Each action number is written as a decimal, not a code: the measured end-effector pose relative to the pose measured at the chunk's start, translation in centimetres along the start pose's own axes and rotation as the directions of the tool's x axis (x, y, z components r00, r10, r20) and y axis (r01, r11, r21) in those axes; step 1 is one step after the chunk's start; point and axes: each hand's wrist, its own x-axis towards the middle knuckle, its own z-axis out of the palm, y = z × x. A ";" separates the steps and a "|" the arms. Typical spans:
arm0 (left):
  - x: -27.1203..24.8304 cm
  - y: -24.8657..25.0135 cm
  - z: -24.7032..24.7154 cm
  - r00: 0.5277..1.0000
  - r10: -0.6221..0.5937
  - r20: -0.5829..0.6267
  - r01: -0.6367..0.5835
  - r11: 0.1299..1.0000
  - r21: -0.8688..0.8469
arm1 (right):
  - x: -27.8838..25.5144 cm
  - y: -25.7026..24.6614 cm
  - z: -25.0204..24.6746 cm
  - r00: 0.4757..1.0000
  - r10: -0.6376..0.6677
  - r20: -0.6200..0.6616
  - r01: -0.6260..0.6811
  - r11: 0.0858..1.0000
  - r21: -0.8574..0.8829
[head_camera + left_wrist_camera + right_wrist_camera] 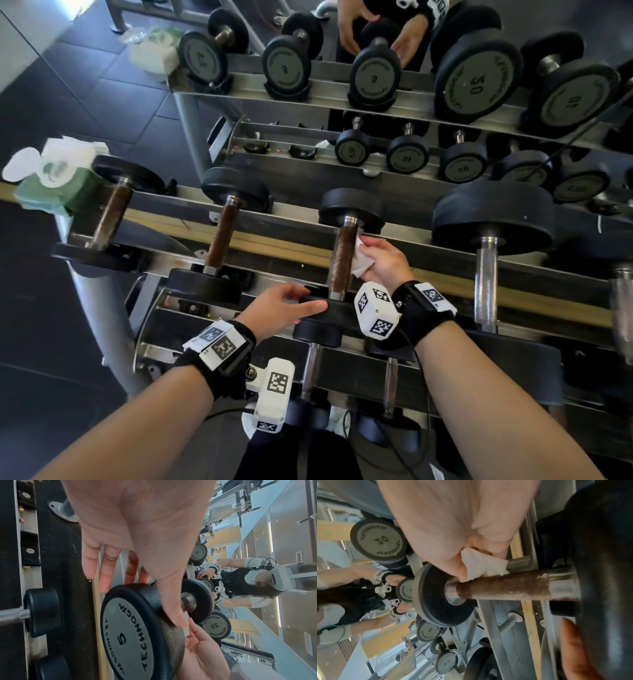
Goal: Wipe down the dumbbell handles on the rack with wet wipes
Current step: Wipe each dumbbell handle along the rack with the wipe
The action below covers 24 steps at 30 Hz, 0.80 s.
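Presumably to stop the dumbbell (342, 253) rolling in the rack (445, 274), the left hand (277, 308) rests relaxed, fingers straight, on its near head. Right hand (383, 260) pinches a folded wet wipe (361, 260) against the rusty handle (344, 257), which lies just left of that hand.
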 end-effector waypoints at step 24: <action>-0.3 0.5 0.1 1.000 0.010 0.001 -0.010 0.998 0.057 | -0.3 2.0 -0.9 0.970 -0.202 0.137 0.243 0.860 -0.450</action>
